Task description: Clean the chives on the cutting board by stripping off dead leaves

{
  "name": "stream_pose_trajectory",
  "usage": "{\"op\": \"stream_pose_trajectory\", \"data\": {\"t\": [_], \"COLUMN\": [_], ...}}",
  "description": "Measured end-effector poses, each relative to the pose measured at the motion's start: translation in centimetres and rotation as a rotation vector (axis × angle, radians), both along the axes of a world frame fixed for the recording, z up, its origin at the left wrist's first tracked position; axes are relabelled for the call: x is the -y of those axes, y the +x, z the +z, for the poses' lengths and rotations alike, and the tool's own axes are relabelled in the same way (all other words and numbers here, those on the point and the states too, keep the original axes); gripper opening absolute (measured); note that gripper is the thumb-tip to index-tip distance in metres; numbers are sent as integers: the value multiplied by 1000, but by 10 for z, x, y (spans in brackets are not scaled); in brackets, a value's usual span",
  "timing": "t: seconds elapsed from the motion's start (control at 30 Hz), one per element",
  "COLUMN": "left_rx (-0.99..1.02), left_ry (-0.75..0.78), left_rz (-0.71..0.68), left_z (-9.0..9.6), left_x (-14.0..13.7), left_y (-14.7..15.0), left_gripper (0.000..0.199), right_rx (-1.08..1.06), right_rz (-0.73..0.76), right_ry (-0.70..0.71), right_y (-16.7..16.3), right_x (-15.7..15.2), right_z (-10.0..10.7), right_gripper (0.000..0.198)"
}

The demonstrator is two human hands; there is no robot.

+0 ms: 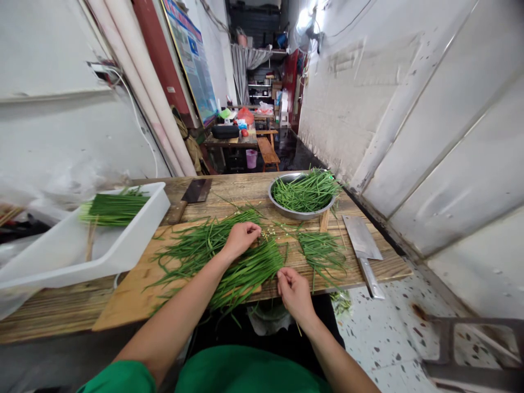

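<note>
Garlic chives [249, 273] lie in a loose, wide pile across a wooden cutting board [123, 297] and the table. My left hand [242, 240] rests over the upper part of this pile, thumb and fingers pinched together; whatever they hold is too small to see. Just past the cut ends, by the table's front edge, is my right hand [295, 295], also pinched, its contents unclear. A smaller bunch of chives [321, 251] lies to the right. Behind it stands a metal bowl [301, 214] heaped with chives. Small pale scraps are scattered between.
On the right a cleaver [362, 237] lies with its handle over the wooden table's edge. A second, dark cleaver [197, 191] is at the back left. A white tray [123, 245] at left holds more chives. Below the front edge is a partly hidden container [270, 322].
</note>
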State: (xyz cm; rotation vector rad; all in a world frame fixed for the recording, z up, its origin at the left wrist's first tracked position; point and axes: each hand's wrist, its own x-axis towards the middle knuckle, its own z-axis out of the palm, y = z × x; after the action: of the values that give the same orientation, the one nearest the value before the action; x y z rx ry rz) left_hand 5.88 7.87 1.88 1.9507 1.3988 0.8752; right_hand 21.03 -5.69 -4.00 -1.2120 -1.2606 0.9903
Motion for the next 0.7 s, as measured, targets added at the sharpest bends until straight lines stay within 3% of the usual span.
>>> {"op": "stream_pose_trajectory", "data": {"t": [0.7], "left_rx": [-44], "left_ry": [108], "left_rz": [-39], "left_z": [-1], "left_x": [-1], "left_y": [-1], "left_gripper": [19], "right_rx": [-12], "right_rz": [5], "right_ry": [-11], "right_y": [-1], "right_x": [-1], "right_z": [2], "right_gripper": [29]}}
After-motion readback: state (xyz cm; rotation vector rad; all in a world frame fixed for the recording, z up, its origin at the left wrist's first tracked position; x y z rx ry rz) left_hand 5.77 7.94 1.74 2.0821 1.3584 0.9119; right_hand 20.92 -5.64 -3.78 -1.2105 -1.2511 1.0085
